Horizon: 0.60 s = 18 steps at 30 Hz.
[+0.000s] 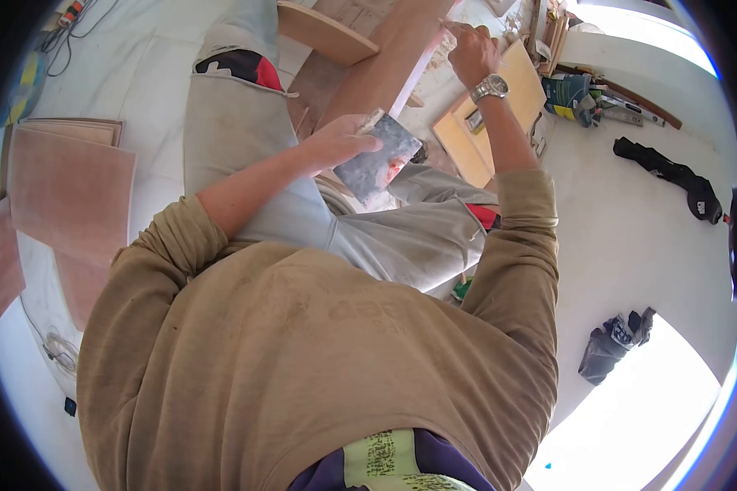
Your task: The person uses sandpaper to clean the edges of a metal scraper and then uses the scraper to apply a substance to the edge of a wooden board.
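Note:
My left hand [337,146] grips a grey, flat, smeared plate [378,157] by its edge, thumb on top. A reddish-orange dab of paste lies near the plate's lower right side. My right hand [473,54], with a metal watch [490,87] on the wrist, is at the far edge of a long reddish-brown wooden board [385,69]. Its fingers are bent together near that edge; what they hold, if anything, is too small to make out. A pale pinkish strip runs along the board's edge below this hand. Another wooden piece [327,33] stands against the board's left side.
Light wooden panels [520,86] lie right of the board. Reddish sheets [74,184] lean at the left. A green-and-black bag [569,98] with tools beside it lies at the right, with dark cloth items [667,172] on the pale floor. A cable [57,348] lies lower left.

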{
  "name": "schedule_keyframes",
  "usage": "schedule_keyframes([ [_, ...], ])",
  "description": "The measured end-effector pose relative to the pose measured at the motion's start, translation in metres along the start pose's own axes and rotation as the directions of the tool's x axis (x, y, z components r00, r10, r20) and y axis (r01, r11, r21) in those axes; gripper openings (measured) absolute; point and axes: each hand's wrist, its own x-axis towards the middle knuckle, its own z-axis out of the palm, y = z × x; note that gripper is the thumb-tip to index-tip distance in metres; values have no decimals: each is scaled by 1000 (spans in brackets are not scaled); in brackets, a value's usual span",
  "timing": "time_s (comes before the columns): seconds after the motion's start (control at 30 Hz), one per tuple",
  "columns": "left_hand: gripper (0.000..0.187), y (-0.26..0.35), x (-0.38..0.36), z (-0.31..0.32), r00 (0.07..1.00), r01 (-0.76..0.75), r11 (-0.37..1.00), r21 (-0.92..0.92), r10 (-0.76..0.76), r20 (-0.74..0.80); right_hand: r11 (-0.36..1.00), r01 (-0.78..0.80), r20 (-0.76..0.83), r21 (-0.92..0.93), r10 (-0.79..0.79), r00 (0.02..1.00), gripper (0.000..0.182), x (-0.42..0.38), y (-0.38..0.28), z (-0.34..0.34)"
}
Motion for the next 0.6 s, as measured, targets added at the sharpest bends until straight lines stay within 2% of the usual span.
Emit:
schedule_keyframes([
  [0.1,34,0,-1,1,999,27,1000,2,-27,-23,999,27,30,-28,-27,999,54,-16,-14,-12],
  [0.23,35,-5,3,1,1000,18,1000,-22,-19,-21,996,94,-31,-5,-94,995,53,-39,-25,-14],
  [0.33,34,-4,1,2,1000,18,998,-53,-19,-15,990,100,-45,96,-96,994,55,-53,-36,-20],
  [0.6,34,-5,3,1,1000,6,997,-76,-5,2,979,117,-13,165,-117,993,59,-70,-48,-35],
])
